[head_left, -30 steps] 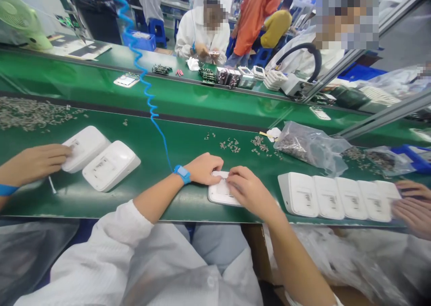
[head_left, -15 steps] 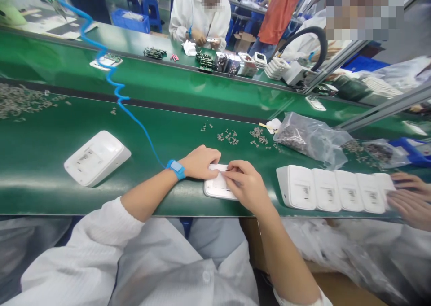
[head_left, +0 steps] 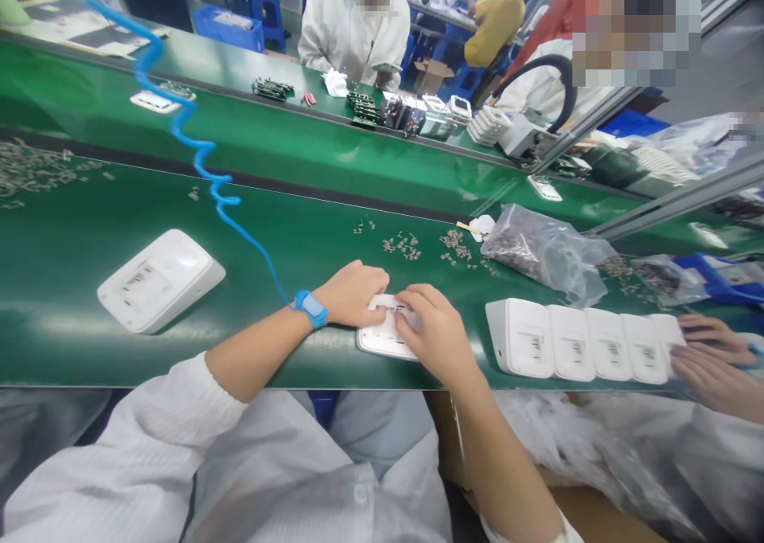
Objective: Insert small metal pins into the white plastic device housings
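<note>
The white casing (head_left: 382, 340) lies flat on the green workbench (head_left: 286, 240), near its front edge and under both of the wearer's hands. The bench spans the view from side to side; beyond it, a person in a white coat (head_left: 331, 37) holds a flat object. To the right of the casing, well apart from it, a row of white wedge-shaped housings (head_left: 571, 344) stands side by side, touching, with a co-worker's hands (head_left: 695, 368) at the far right end. A blue coiled cord (head_left: 206, 161) hangs down from the upper left to the wearer's left wrist. One more white housing (head_left: 156, 280) rests alone on the left, its recessed face turned up. A clear plastic bag (head_left: 540, 248) filled with small pieces lies behind the row. The left hand (head_left: 356, 294) has its fingers folded, its thumb on the casing's upper left; whether it grips the edge, I cannot tell. The right hand (head_left: 438, 332) bends its fingers, thumb and fingertips close together over the casing's face; whether they pinch anything is hidden. A blue wrist strap (head_left: 312, 310) circles the left wrist. Smallest are the loose metal pieces (head_left: 409, 250), scattered on the bench behind the hands.
</note>
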Tool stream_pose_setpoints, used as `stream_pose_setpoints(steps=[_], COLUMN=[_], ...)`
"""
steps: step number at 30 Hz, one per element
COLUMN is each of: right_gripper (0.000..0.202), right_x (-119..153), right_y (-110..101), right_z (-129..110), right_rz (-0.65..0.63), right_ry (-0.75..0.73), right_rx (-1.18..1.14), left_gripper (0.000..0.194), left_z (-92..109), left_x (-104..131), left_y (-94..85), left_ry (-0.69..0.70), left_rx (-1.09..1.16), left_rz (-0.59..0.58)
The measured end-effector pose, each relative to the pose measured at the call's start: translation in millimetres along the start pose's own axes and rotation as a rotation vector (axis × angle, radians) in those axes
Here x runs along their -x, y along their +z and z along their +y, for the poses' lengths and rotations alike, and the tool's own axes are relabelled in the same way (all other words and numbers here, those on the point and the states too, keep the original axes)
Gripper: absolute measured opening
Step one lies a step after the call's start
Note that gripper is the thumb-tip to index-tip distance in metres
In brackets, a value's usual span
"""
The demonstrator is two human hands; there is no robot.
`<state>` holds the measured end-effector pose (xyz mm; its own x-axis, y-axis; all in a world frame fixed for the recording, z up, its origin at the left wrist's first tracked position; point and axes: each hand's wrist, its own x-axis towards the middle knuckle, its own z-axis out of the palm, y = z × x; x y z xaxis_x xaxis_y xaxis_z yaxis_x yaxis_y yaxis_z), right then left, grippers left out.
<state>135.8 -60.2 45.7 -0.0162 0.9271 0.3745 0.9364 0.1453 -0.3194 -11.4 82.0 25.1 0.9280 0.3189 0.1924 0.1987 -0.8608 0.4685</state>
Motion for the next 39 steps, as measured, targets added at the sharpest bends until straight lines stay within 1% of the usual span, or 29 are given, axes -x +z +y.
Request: stream_pose_setpoints(steps=[4, 6, 8, 10, 12, 15, 18, 25, 32, 39], right_gripper=[0.021, 0.023, 0.025, 0.02, 0.013, 0.012, 0.012, 0.012, 0.014, 0.018], right_x=[-5, -6, -8, -11, -15, -22, -28, -32, -37, -44], right_y=[4, 1, -7, -19, -30, -39, -40, -37, -35, -35], right_z=[-2, -2, -1, 1, 4, 8, 8, 4, 4, -3], right_rz=[-0.029, -0.041, -0.087, -0.198, -0.345, -0.511, -0.593, -0.627, -0.695, -0.763], right_ry=[0.004, 0.024, 0.05, 0.038, -0.005, -0.063, -0.077, -0.039, 0.005, -0.05], right_rx=[0.095, 0.06, -0.057, -0.212, -0.305, -0.3, -0.286, -0.246, -0.23, -0.195], left_gripper=[0.018, 0.018, 0.018, 0.019, 0.02, 0.021, 0.021, 0.019, 0.019, 0.02], left_z=[-1, -1, 0, 0, 0, -3, -5, -5, -3, -2], left_x=[0, 0, -1, -1, -1, -2, -2, -1, -2, -1], left_y=[-0.8, -1.8, -2.7, -3.1, -2.9, -2.0, -1.0, -0.4, -3.6, -3.9], left_ry=[0.005, -0.01, -0.02, -0.02, -0.019, -0.026, -0.02, -0.011, -0.029, -0.026], left_rx=[0.026, 0.029, 0.033, 0.038, 0.049, 0.074, 0.093, 0.098, 0.101, 0.095], left_rz=[-0.011, -0.017, -0.026, -0.028, -0.024, -0.018, -0.016, -0.024, -0.039, -0.032])
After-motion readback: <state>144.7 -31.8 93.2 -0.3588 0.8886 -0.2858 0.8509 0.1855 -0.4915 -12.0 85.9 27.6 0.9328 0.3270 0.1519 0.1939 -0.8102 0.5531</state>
